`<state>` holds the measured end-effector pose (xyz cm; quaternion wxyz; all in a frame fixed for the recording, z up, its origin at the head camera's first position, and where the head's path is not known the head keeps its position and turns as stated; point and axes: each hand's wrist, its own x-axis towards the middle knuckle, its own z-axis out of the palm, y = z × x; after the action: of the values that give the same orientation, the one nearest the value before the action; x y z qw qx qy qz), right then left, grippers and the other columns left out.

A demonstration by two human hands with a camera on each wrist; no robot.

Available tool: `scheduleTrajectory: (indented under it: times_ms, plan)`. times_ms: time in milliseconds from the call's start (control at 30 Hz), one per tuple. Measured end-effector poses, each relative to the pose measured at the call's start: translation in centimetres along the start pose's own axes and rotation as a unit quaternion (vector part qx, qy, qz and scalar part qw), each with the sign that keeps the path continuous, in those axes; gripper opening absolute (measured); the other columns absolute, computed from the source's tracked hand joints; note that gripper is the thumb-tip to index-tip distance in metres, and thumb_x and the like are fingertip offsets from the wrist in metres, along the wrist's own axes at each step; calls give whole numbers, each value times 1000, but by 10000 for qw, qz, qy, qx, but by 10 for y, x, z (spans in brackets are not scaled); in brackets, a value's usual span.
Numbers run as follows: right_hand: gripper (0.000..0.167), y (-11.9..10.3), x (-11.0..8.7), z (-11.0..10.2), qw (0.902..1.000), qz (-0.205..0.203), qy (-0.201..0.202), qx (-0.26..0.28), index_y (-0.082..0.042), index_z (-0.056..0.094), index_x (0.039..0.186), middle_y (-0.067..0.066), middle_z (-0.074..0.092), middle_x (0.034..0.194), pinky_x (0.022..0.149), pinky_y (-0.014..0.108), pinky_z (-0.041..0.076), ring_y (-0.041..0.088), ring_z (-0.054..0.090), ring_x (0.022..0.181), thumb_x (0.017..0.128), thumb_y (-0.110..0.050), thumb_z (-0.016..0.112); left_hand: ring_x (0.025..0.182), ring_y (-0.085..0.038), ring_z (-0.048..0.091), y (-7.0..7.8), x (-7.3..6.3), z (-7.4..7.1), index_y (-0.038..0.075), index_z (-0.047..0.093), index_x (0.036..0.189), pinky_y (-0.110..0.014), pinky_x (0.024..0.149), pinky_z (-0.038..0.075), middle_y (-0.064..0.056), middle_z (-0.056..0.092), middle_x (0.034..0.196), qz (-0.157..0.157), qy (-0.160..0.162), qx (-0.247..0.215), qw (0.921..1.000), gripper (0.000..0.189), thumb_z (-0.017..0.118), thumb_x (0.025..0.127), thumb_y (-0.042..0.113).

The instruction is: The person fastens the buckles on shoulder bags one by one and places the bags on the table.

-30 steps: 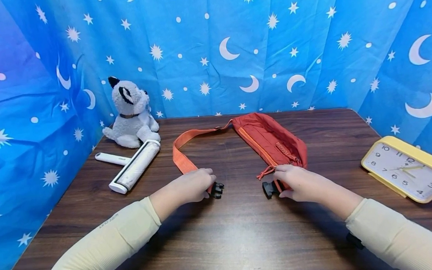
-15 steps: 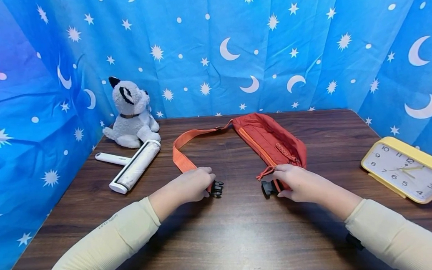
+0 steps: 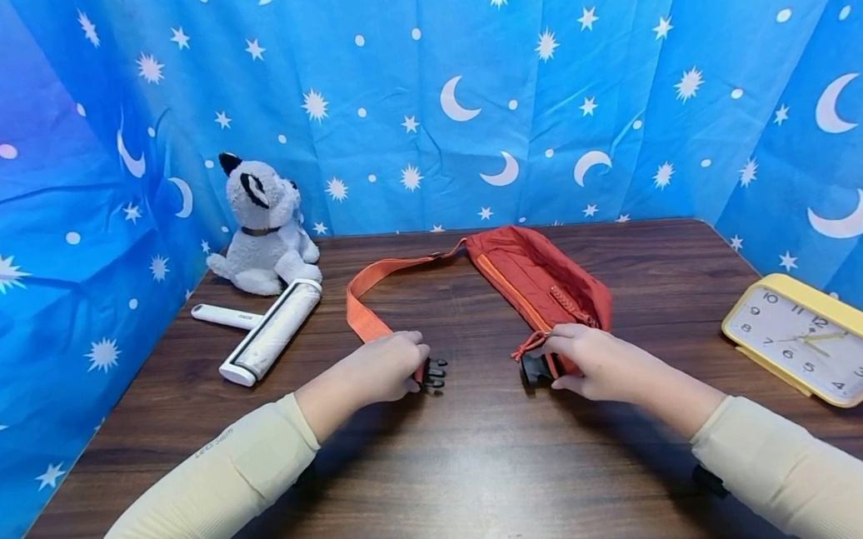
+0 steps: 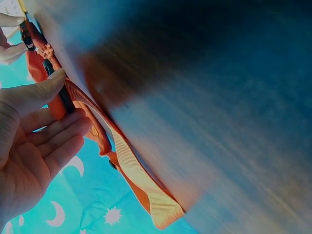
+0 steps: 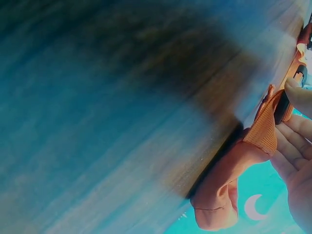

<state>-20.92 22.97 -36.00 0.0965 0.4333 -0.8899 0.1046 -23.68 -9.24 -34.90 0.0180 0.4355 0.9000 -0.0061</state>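
A red waist bag [image 3: 529, 271] lies on the table with its orange strap [image 3: 361, 295] looped to the left. My left hand [image 3: 374, 369] pinches the pronged half of the black buckle [image 3: 435, 374] at the strap's end; the left wrist view shows thumb and fingers on its black body [image 4: 61, 90]. My right hand [image 3: 596, 362] pinches the socket half of the buckle [image 3: 536, 371] beside the bag's near end, also seen as a black socket piece [image 5: 282, 107] in the right wrist view. The two halves face each other, apart. A red zipper cord [image 3: 530, 344] hangs by the right fingers.
At the back left sits a grey and white plush dog [image 3: 259, 223]. A white lint roller [image 3: 270, 331] lies in front of it, touching its foot. A yellow clock [image 3: 820, 338] stands at the right table edge. Behind hangs a blue star-and-moon curtain [image 3: 389, 97].
Both hands stay almost in place. The two buckle halves tilt slightly and shift a few pixels. The bag and the other objects have not moved.
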Motion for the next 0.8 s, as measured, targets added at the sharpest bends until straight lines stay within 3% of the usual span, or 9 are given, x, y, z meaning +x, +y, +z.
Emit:
scheduleTrajectory:
  times_ms: [600, 800]
  plan:
    - [35, -2, 2, -1, 9993, 66, 337, -163, -4, 63, 96, 3, 56, 89, 67, 32, 48, 13, 53, 78, 69, -15, 83, 69, -12, 45, 5, 1, -3, 14, 58, 83, -26, 61, 41, 5, 42, 78, -156, -8, 12, 9999, 21, 78, 77, 18]
    - [36, -2, 1, 0, 9989, 45, 439, -129, -3, 63, 96, 3, 55, 88, 65, 31, 48, 13, 52, 76, 69, -14, 84, 73, -12, 47, 7, 1, -4, 13, 59, 83, -27, 63, 42, 4, 44, 80, -110, 154, -28, 9998, 20, 77, 77, 16]
